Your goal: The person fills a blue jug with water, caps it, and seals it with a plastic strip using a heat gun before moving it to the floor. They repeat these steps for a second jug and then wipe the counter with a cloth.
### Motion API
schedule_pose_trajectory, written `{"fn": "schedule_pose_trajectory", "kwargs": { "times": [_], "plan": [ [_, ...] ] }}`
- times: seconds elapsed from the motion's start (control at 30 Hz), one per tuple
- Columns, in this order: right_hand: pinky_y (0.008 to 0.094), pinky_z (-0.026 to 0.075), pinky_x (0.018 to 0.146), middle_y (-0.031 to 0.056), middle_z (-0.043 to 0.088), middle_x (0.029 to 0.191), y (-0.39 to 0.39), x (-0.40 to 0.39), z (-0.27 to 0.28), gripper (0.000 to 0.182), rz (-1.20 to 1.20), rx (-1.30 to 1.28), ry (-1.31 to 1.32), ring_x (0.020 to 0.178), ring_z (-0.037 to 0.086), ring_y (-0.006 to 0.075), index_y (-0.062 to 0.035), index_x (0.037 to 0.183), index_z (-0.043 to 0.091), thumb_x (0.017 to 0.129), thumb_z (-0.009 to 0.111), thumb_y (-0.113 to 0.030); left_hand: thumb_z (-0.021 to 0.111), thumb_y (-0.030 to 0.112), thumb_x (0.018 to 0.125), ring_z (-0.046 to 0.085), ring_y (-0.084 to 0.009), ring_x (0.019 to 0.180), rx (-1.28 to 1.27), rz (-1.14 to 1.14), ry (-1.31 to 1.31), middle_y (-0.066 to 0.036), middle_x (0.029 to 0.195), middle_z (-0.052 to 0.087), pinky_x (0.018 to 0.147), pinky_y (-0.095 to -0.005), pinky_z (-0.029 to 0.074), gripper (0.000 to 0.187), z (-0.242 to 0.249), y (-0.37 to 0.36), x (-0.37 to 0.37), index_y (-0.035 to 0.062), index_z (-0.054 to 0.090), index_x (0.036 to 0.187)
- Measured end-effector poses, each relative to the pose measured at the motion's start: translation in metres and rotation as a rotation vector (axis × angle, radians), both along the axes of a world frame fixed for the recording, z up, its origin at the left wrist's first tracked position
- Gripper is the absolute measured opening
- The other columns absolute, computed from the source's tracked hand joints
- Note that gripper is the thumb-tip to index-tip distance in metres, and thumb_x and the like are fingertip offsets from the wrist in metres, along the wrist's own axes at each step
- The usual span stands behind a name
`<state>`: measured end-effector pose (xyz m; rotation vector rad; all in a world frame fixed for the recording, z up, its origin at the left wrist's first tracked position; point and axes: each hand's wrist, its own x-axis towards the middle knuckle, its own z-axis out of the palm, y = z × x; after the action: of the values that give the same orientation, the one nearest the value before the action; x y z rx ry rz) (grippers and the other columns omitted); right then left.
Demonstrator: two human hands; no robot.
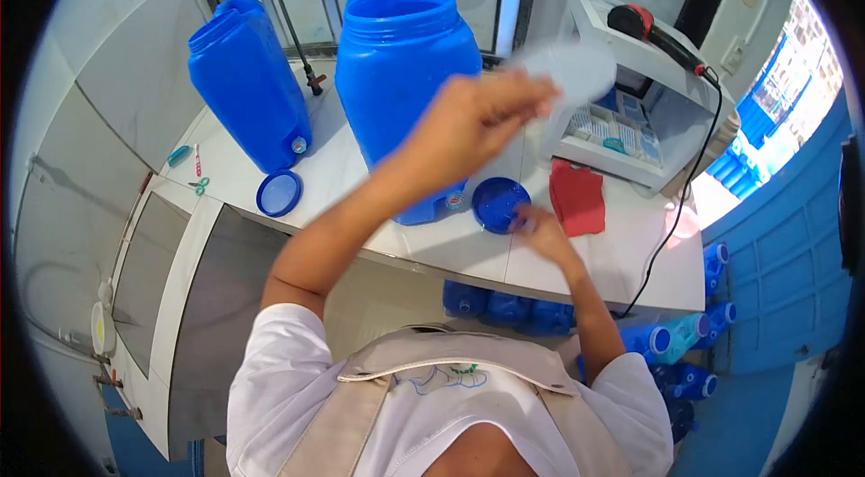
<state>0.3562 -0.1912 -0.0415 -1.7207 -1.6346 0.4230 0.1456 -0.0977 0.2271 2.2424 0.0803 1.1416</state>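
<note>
My left hand (478, 126) is raised in front of the large blue jug (405, 72), its fingers closed on a whitish round disc (577, 70) that is blurred by motion. Lower down, my right hand (544, 237) has its fingers at the rim of a blue screw lid (498, 203), which lies with its hollow side up on the counter. The large jug stands upright with its wide mouth uncovered and a small spigot low on its front. A red cloth (577, 198) lies just right of the lid.
A second blue jug (248, 85) stands at the left, with another blue lid (278, 193) before it. Small scissors (199, 186) lie further left. At the right, a white shelf unit (622, 144) carries a corded heat gun (656, 34). Several blue bottles (509, 307) sit below the counter (432, 249).
</note>
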Motion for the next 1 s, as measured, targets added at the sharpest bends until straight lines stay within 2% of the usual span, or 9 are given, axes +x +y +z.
{"fn": "schedule_pose_trajectory", "kwargs": {
  "times": [0.07,0.17,0.23,0.33,0.4,0.43,0.5,0.8,1.0],
  "plan": [
    [0.0411,0.03,0.099,0.0125,0.06,0.092,-0.011,-0.029,0.005,0.019,0.086,0.109,-0.496,0.096,0.055,0.0239,-0.0069,0.094,0.064,0.076,0.058,-0.01,0.06,0.009,0.084,0.058,-0.0213,0.106,0.324,0.191,-0.057,-0.013,0.104,0.065,0.088,-0.03,0.045,0.022,0.038,0.02,-0.026,0.0044,0.064,0.105],
    [0.0464,0.03,0.098,0.0116,0.06,0.092,-0.001,-0.028,-0.005,0.023,0.182,0.031,-0.652,0.093,0.055,0.0243,-0.0066,0.099,0.063,0.076,0.056,-0.008,0.059,0.009,0.084,0.055,-0.0264,0.111,0.511,0.473,0.05,-0.013,0.109,0.062,0.092,-0.0332,0.044,0.021,0.069,0.049,-0.063,0.0049,0.065,0.104],
    [0.0404,0.033,0.095,0.0119,0.058,0.094,0.001,-0.029,0.006,0.025,0.192,0.06,-0.594,0.092,0.055,0.026,-0.0058,0.105,0.061,0.081,0.053,-0.009,0.059,0.01,0.084,0.054,-0.027,0.112,0.433,0.534,0.16,-0.013,0.109,0.062,0.091,-0.0337,0.045,0.021,0.07,0.061,-0.079,0.0055,0.065,0.104],
    [0.029,0.04,0.086,0.0116,0.059,0.094,0.021,-0.021,0.028,0.023,-0.135,0.214,0.301,0.093,0.056,0.0254,0.0007,0.106,0.057,0.088,0.051,-0.013,0.059,0.013,0.085,0.053,-0.0277,0.113,0.342,0.573,0.28,-0.013,0.108,0.063,0.09,-0.0351,0.046,0.022,0.067,0.079,-0.089,0.0074,0.065,0.106],
    [0.0272,0.04,0.086,0.0074,0.058,0.101,0.029,-0.006,0.054,0.029,-0.178,0.184,0.626,0.095,0.054,0.0165,-0.0005,0.112,0.053,0.089,0.053,-0.019,0.059,0.015,0.086,0.053,-0.0279,0.113,0.335,0.554,0.293,-0.013,0.106,0.064,0.089,-0.036,0.046,0.023,0.069,0.084,-0.088,0.0086,0.065,0.107],
    [0.0272,0.04,0.086,0.0074,0.058,0.101,0.028,-0.007,0.07,0.029,-0.177,0.182,0.627,0.095,0.054,0.0165,-0.0005,0.112,0.053,0.089,0.053,-0.019,0.058,0.017,0.087,0.054,-0.028,0.111,0.306,0.538,0.316,-0.013,0.105,0.064,0.088,-0.0364,0.047,0.024,0.071,0.084,-0.086,0.0094,0.065,0.108],
    [0.0258,0.04,0.085,0.0052,0.057,0.104,0.029,-0.009,0.096,0.034,-0.169,0.095,0.966,0.096,0.053,0.0122,-0.0022,0.118,0.049,0.09,0.054,-0.02,0.057,0.02,0.087,0.056,-0.0281,0.11,0.283,0.525,0.335,-0.013,0.104,0.065,0.087,-0.0368,0.047,0.024,0.077,0.084,-0.086,0.0102,0.065,0.108],
    [0.0242,0.042,0.085,0.0057,0.055,0.109,0.032,0.008,0.095,0.041,-0.095,0.181,1.131,0.098,0.053,0.011,-0.0018,0.121,0.045,0.088,0.058,-0.022,0.056,0.026,0.087,0.062,-0.0253,0.098,0.308,0.492,0.56,-0.013,0.104,0.065,0.086,-0.0356,0.048,0.028,0.095,0.084,-0.09,0.0088,0.065,0.107],
    [0.0291,0.046,0.088,0.0075,0.058,0.111,0.036,0.014,0.127,0.034,-0.075,0.219,1.287,0.101,0.056,0.0157,-0.0009,0.117,0.05,0.09,0.054,-0.022,0.056,0.052,0.08,0.059,-0.0282,0.101,0.285,0.663,0.714,-0.016,0.105,0.064,0.086,-0.0343,0.047,0.055,0.107,0.071,-0.073,0.0036,0.066,0.103]
  ]
}}
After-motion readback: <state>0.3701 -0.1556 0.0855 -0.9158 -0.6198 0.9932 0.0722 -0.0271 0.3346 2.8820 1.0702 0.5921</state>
